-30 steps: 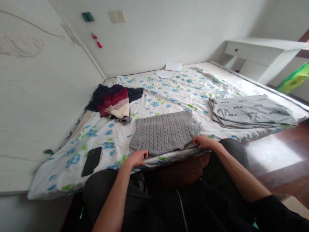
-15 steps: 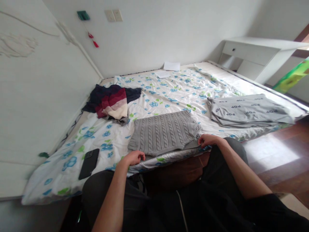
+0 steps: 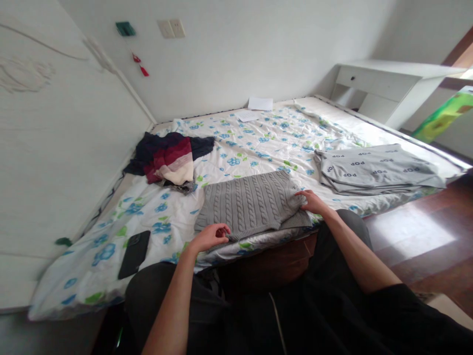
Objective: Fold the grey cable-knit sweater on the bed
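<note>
A grey cable-knit sweater [image 3: 246, 204] lies folded flat near the front edge of the bed, its ribbed hem towards me. Over the hem's left part is my left hand [image 3: 210, 237], open, with its fingers loosely bent and a gap beside the thumb. My right hand [image 3: 314, 202] is at the sweater's right side, fingers apart and touching the knit; it is open. Beneath the sweater's right edge, a strip of ribbing sticks out past the top layer.
A striped navy, red and cream garment [image 3: 172, 160] lies crumpled at the left. Grey folded cloth printed "POP" [image 3: 377, 167] rests at the right. A black phone [image 3: 135, 254] is on the flowered sheet [image 3: 236, 148]. Paper sheets [image 3: 260, 103] lie by the wall, near a white desk [image 3: 380, 81].
My right hand has left the hem's right corner and moved up along the sweater's side. My left hand has lifted slightly and shifted right, its fingers loosened.
</note>
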The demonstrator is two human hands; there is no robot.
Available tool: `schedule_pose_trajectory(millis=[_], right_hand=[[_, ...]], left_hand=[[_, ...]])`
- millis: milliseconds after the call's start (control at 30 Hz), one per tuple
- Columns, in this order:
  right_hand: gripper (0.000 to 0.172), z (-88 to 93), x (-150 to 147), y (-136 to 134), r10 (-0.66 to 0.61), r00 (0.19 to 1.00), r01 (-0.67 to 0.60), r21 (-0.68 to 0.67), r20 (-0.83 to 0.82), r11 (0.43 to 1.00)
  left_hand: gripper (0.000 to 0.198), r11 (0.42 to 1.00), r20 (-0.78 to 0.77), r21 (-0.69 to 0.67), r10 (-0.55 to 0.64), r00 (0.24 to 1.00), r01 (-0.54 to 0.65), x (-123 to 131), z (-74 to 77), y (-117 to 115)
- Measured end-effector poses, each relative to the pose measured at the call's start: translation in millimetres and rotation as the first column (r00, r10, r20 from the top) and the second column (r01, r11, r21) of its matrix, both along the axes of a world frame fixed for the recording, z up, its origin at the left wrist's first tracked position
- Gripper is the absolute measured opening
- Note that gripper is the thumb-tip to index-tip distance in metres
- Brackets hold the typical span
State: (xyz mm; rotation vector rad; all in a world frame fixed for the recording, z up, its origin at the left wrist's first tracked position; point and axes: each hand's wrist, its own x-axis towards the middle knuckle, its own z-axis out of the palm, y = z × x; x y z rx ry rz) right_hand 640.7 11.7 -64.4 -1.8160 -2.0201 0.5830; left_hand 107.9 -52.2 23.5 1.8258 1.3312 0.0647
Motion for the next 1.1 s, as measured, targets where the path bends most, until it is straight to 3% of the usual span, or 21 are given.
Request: schedule_pose_trajectory(millis=[100, 233, 367, 500, 567, 667, 767, 833, 933, 1000, 1100], right_hand=[[0.074, 0.9, -10.2, 5.0, -0.043, 0.998, 0.043, -0.007, 0.045, 0.999], [0.044, 7.4, -9.1, 8.7, -0.124, 0.988, 0.128, -0.041, 0.09, 0.991], [0.04, 12.5, 5.8, 5.0, -0.302, 0.947, 0.305, -0.012, 0.11, 0.952], [0.035, 11.1, 11.2, 2.1, -0.338, 0.937, 0.348, -0.181, 0.086, 0.92], [0.044, 8.5, 9.8, 2.2, -0.391, 0.92, 0.375, -0.294, 0.003, 0.879], [0.069, 4.9, 6.3, 2.8, -0.489, 0.866, 0.403, -0.429, -0.107, 0.808], [0.064, 2.3, -0.8, 4.0, -0.394, 0.907, 0.283, -0.476, -0.151, 0.833], [0.064, 0.3, -7.9, 6.0, -0.334, 0.929, 0.231, -0.457, -0.158, 0.859], [0.092, -4.0, -18.0, 12.8, -0.36, 0.93, 0.318, -0.328, -0.078, 0.89], [0.111, -8.0, -21.8, 20.0, -0.398, 0.917, 0.377, -0.249, -0.036, 0.892], [0.116, -15.0, -24.4, 31.2, -0.449, 0.887, 0.412, -0.261, -0.103, 0.873]], left_hand=[[0.042, 0.993, 0.049, 0.115, -0.024, 0.999, 0.018, 27.0, -2.2, -2.2], [0.048, 0.976, 0.008, 0.198, -0.094, 0.996, 0.091, 54.2, -13.3, -4.9], [0.046, 0.971, -0.032, 0.178, -0.154, 0.988, 0.157, 60.6, -21.1, -3.7], [0.029, 0.973, -0.05, 0.132, -0.185, 0.981, 0.19, 57.0, -20.9, 0.3], [0.028, 0.976, -0.044, 0.121, -0.176, 0.983, 0.18, 55.2, -20.1, 1.4], [0.029, 0.979, -0.024, 0.116, -0.166, 0.986, 0.168, 53.7, -20.4, 1.4], [0.03, 0.981, -0.022, 0.112, -0.158, 0.987, 0.159, 53.3, -22.1, 1.0], [0.029, 0.982, -0.026, 0.107, -0.155, 0.988, 0.157, 53.6, -23.1, 1.5], [0.028, 0.982, -0.027, 0.102, -0.159, 0.987, 0.161, 54.3, -23.5, 3.2], [0.028, 0.981, -0.026, 0.1, -0.164, 0.986, 0.166, 54.5, -23.5, 4.6], [0.031, 0.981, -0.022, 0.087, -0.169, 0.985, 0.17, 54.6, -24.0, 6.6]])
